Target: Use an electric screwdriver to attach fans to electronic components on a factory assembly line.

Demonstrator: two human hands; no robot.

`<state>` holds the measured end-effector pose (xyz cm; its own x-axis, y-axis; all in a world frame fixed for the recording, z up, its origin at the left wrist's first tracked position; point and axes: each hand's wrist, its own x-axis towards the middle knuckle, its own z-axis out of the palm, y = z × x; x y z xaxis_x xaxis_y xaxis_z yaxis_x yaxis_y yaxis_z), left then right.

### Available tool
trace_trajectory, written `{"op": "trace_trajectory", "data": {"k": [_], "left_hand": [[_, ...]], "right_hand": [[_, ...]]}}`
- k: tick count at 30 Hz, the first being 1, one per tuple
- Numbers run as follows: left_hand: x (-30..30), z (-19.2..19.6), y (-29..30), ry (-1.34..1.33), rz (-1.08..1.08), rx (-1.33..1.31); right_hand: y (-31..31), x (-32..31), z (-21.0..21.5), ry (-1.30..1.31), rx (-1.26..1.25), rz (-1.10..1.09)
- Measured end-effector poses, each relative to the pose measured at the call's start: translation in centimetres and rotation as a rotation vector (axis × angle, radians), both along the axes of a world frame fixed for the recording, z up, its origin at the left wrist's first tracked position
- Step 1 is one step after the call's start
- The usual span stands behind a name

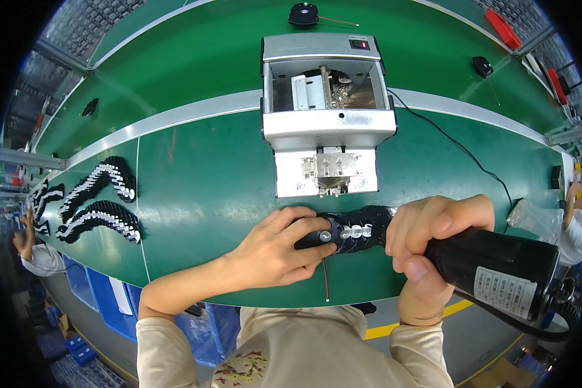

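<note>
The black part (349,231) lies flat on the green bench (207,187), close to the near edge and right in front of the person. Its long side runs from left to right. One end points at the left hand (271,249) and the other end points at the right hand (427,242). It has a round silver bit at its left end and small white bits in a row along the middle. A thin red wire (325,281) hangs down from it toward the edge of the bench.

The left hand rests on the left end of the part, and its fingers (304,223) are pressed down on it. The right hand is wrapped tight around a black electric screwdriver (498,265), with the fingers closed on its body. The screwdriver lies tilted, and its front end is hidden behind the hand, near the right end of the part.

A little farther back stands a silver screw feeder machine (326,110), open on top. A black cord (459,152) runs from it to the right. Off to the left, rows of black and white small parts (100,204) lie on the bench.
</note>
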<state>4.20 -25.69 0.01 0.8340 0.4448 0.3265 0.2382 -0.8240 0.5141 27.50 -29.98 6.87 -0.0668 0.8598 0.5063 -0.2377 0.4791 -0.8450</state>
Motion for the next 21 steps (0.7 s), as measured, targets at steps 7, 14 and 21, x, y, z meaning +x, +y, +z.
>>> {"op": "trace_trajectory", "data": {"k": [7,14,21], "left_hand": [[0.6,-1.4,-0.3,-0.095,-0.001,-0.071],[0.7,-2.4,-0.2,-0.150,-0.029,-0.073],[-1.3,-2.5,0.3,-0.136,-0.069,-0.074]], "right_hand": [[0.5,-1.2,0.3,0.094,0.012,-0.155],[3.8,-2.6,2.9,0.090,0.125,-0.150],[6.7,-3.9,2.7,-0.073,0.149,-0.195]]}}
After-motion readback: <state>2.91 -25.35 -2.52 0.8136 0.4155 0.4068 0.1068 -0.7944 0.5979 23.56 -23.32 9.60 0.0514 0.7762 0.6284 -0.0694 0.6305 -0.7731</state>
